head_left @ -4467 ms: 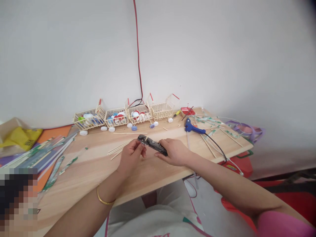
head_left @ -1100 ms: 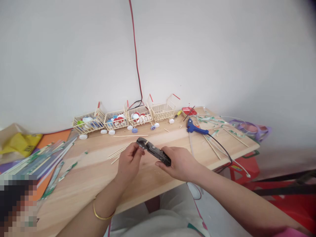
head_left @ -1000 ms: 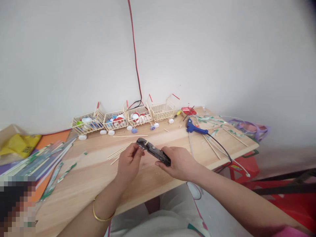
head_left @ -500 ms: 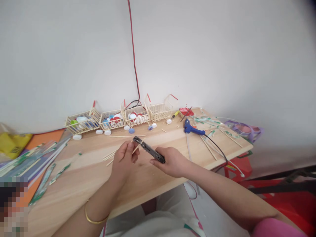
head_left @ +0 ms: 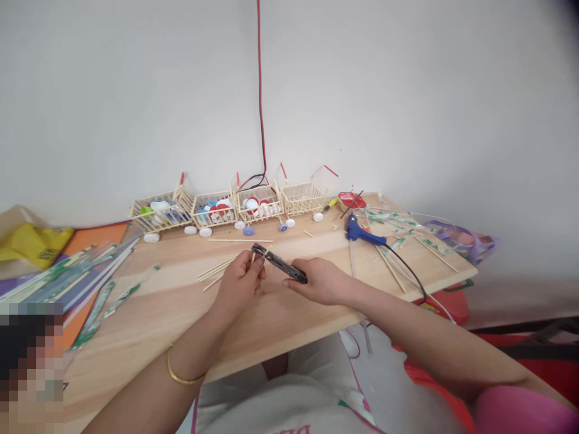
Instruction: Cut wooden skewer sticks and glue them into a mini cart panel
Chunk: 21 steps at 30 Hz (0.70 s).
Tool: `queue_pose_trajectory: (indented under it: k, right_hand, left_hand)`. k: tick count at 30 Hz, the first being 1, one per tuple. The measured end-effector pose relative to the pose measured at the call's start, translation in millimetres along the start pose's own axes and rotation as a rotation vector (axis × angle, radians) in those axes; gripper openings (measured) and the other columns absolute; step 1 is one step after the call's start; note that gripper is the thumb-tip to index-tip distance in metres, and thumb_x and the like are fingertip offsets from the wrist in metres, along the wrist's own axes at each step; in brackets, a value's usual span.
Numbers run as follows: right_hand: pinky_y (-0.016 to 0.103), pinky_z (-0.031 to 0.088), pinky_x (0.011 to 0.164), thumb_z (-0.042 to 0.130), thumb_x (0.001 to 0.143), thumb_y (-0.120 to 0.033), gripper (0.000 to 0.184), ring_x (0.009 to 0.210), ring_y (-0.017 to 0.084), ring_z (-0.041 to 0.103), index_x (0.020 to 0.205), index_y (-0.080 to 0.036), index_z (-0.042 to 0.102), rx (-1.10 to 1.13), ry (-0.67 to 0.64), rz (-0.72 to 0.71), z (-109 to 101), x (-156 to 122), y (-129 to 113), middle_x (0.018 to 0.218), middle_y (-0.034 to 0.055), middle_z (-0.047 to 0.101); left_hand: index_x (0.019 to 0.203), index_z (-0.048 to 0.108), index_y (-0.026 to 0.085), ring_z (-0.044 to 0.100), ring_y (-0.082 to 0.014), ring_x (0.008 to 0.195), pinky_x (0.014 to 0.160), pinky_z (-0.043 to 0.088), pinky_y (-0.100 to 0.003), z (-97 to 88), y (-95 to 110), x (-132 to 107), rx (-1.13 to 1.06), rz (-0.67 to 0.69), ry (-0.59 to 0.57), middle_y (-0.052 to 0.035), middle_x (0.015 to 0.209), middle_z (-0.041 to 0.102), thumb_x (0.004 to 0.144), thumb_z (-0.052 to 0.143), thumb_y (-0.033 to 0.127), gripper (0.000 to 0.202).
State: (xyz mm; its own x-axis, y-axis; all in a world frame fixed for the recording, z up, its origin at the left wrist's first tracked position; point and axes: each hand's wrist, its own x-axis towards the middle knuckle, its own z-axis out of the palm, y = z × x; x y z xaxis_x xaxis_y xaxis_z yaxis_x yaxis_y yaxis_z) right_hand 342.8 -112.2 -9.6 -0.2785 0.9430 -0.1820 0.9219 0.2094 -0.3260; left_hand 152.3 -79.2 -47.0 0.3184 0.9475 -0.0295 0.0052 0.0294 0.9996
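Observation:
Over the middle of the table, my left hand [head_left: 242,278] pinches a thin wooden stick, whose end shows by the jaws of a black pliers-like tool [head_left: 283,265]. My right hand [head_left: 319,281] is wrapped round the tool's rear end. The tool tilts up to the left, its tip touching or very close to my left fingers. Behind my left hand lie several loose wooden sticks [head_left: 216,270], and one more stick [head_left: 239,240] lies farther back.
Several little stick carts [head_left: 303,199] stand along the wall, some holding bottle caps. A blue glue gun [head_left: 364,234] with a black cord lies right, near a yellow-handled tool [head_left: 331,204] and a red dish [head_left: 351,199]. Stick wrappers [head_left: 122,299] lie left, beside a yellow bag [head_left: 38,244].
The view has shifted, so the table's things sit farther right. The stick in my left hand has turned from slanting across the jaws to more upright; both hands keep their holds.

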Motion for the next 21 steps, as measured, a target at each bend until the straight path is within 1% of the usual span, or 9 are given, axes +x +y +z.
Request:
queue_pose_trajectory:
  k: [2, 5, 11, 16, 21]
  right_hand:
    - [0.023, 0.031, 0.057, 0.046, 0.084, -0.051, 0.035, 0.072, 0.017, 0.058, 0.089, -0.019, 0.059, 0.002, -0.041, 0.005, 1, 7, 4, 0.081, 0.0048, 0.066]
    - [0.022, 0.032, 0.057, 0.046, 0.084, -0.049, 0.034, 0.072, 0.016, 0.057, 0.092, -0.019, 0.059, 0.02, -0.058, 0.004, 4, 16, 7, 0.083, 0.0049, 0.065]
    - [0.021, 0.03, 0.054, 0.039, 0.087, -0.051, 0.04, 0.061, 0.014, 0.053, 0.079, -0.017, 0.059, 0.05, 0.031, 0.035, 15, 22, 2, 0.068, 0.0033, 0.061]
    - [0.022, 0.031, 0.057, 0.038, 0.087, -0.052, 0.041, 0.065, 0.015, 0.056, 0.079, -0.017, 0.06, -0.042, 0.105, -0.021, 21, 26, 6, 0.07, 0.0048, 0.063]
    - [0.022, 0.032, 0.057, 0.035, 0.088, -0.053, 0.044, 0.067, 0.016, 0.058, 0.08, -0.018, 0.06, -0.069, 0.096, -0.025, 29, 34, 11, 0.075, 0.006, 0.065]
  left_hand:
    - [0.077, 0.045, 0.02, 0.038, -0.0059, 0.037, 0.038, 0.031, -0.02, 0.3, -3, 2, 0.038, -0.012, 0.018, 0.0068, 0.058, 0.05, 0.082, 0.05, 0.04, 0.021]
    - [0.077, 0.046, 0.02, 0.038, -0.0069, 0.038, 0.039, 0.031, -0.02, -1.3, -6, 4, 0.118, -0.009, 0.057, 0.0063, 0.057, 0.05, 0.082, 0.048, 0.039, 0.02]
    - [0.07, 0.046, 0.019, 0.042, -0.0085, 0.04, 0.044, 0.032, -0.021, -6.5, -6, 4, 0.236, 0.047, 0.1, 0.005, 0.055, 0.05, 0.083, 0.044, 0.038, 0.023]
    - [0.071, 0.046, 0.02, 0.043, -0.0099, 0.043, 0.047, 0.032, -0.022, -6.9, -5, 3, 0.298, 0.106, 0.132, 0.0051, 0.055, 0.051, 0.084, 0.043, 0.036, 0.021]
    - [0.066, 0.043, 0.02, 0.044, -0.0123, 0.047, 0.05, 0.031, -0.024, -7.8, -6, 6, 0.412, 0.119, 0.166, 0.0046, 0.052, 0.047, 0.084, 0.043, 0.036, 0.024]
